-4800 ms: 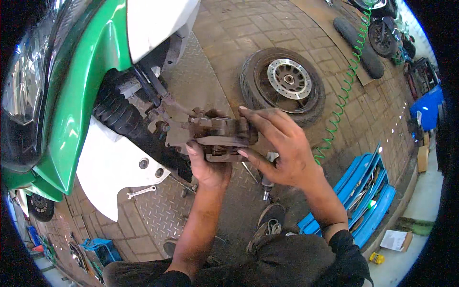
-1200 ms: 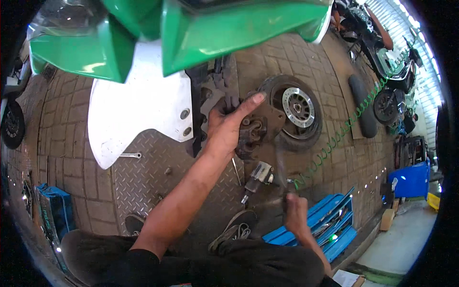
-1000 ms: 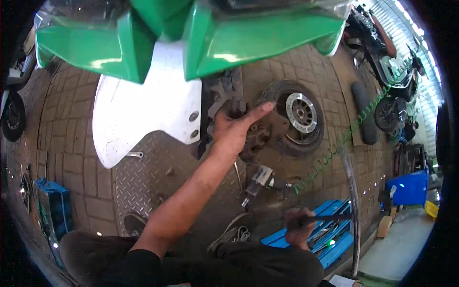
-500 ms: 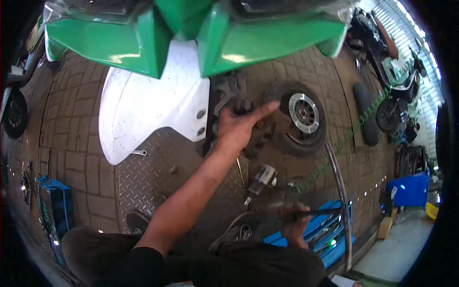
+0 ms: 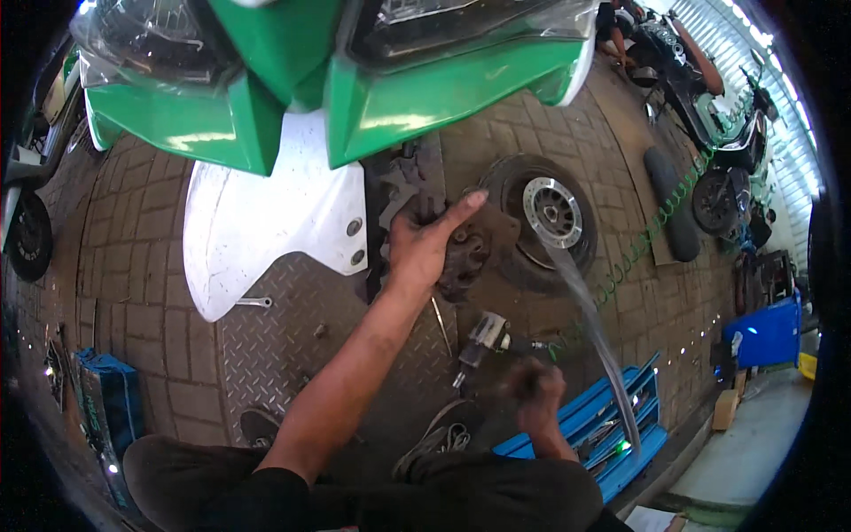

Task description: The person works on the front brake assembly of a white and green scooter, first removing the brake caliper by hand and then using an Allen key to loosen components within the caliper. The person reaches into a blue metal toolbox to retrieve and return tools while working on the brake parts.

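My left hand (image 5: 418,253) reaches under the front of a green and white scooter (image 5: 461,97). Its fingers curl round a dark, grimy metal part (image 5: 470,257) beside the white fender (image 5: 257,217), thumb stretched to the right. Exactly what the fingers grip is partly hidden. Low on the right, my right hand (image 5: 542,399) is closed and smeared by motion. It holds a T-handle wrench, its long crossbar (image 5: 613,372) slanting in a blur over the blue toolbox (image 5: 651,434). An impact wrench (image 5: 483,341) lies on the floor between my hands.
A removed wheel (image 5: 505,191) lies on the paving beyond my hands. A green coiled air hose (image 5: 634,253) runs to the right. A metal tread plate (image 5: 266,350) lies below the fender with a spanner (image 5: 255,302) near it. Another person (image 5: 614,40) is at the far right by parked motorcycles.
The wrench's crossbar has swung left and now slants more. My left hand keeps its place at the metal part. The view has shifted slightly, and another person has come into sight at upper right.
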`<state>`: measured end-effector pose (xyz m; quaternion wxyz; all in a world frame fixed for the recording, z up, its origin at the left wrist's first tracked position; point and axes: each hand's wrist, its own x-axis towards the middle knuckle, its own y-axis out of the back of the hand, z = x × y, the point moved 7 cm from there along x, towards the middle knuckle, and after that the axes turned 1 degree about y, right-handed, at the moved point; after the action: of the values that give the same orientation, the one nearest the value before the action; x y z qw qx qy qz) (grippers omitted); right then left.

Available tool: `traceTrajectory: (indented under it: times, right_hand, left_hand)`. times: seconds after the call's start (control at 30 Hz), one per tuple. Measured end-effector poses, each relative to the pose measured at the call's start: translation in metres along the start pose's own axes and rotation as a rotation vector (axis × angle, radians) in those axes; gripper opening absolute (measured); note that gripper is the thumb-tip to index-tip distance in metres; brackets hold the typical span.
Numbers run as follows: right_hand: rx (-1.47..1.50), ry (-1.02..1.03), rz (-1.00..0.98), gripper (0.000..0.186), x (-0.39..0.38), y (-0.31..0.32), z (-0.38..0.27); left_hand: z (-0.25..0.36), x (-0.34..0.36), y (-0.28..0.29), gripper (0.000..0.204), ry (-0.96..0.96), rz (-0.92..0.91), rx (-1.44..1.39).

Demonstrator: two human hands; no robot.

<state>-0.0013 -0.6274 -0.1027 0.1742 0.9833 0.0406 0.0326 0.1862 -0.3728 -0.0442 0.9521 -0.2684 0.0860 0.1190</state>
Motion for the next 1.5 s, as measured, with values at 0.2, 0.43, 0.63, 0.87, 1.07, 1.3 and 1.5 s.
traceTrajectory:
  times: [0.2, 0.43, 0.63, 0.87, 1.07, 1.3, 1.5]
  right_hand:
    - [-0.181, 0.181, 0.022, 0.037, -0.018, -0.003, 0.014]
    - [-0.131, 0.083, -0.013, 0.046, -0.009, -0.001, -0.013]
    - [0.035, -0.082, 0.211, 0.054, -0.018, -0.005, -0.005]
    - [-0.161, 0.054, 0.066, 0.043, -0.018, -0.012, 0.012]
    - [-0.400, 0.237, 0.112, 0.041, -0.034, -0.010, 0.028]
    - [-0.318, 0.314, 0.066, 0.035, -0.017, -0.011, -0.010]
    - [-0.220, 0.328, 0.047, 0.037, -0.005, -0.021, -0.033]
  left_hand:
    - [0.007, -0.009, -0.009, 0.043, 0.063, -0.058, -0.106]
    - [-0.010, -0.013, -0.004, 0.049, 0.187, -0.155, -0.265]
    - [-0.028, -0.012, -0.015, 0.054, 0.276, -0.181, -0.392]
    - [-0.029, -0.013, -0.018, 0.051, 0.226, -0.152, -0.434]
    - [-0.028, -0.015, -0.021, 0.050, 0.234, -0.147, -0.403]
    - [-0.022, -0.019, -0.021, 0.049, 0.199, -0.097, -0.395]
    - [-0.024, -0.010, -0.006, 0.050, 0.169, -0.128, -0.347]
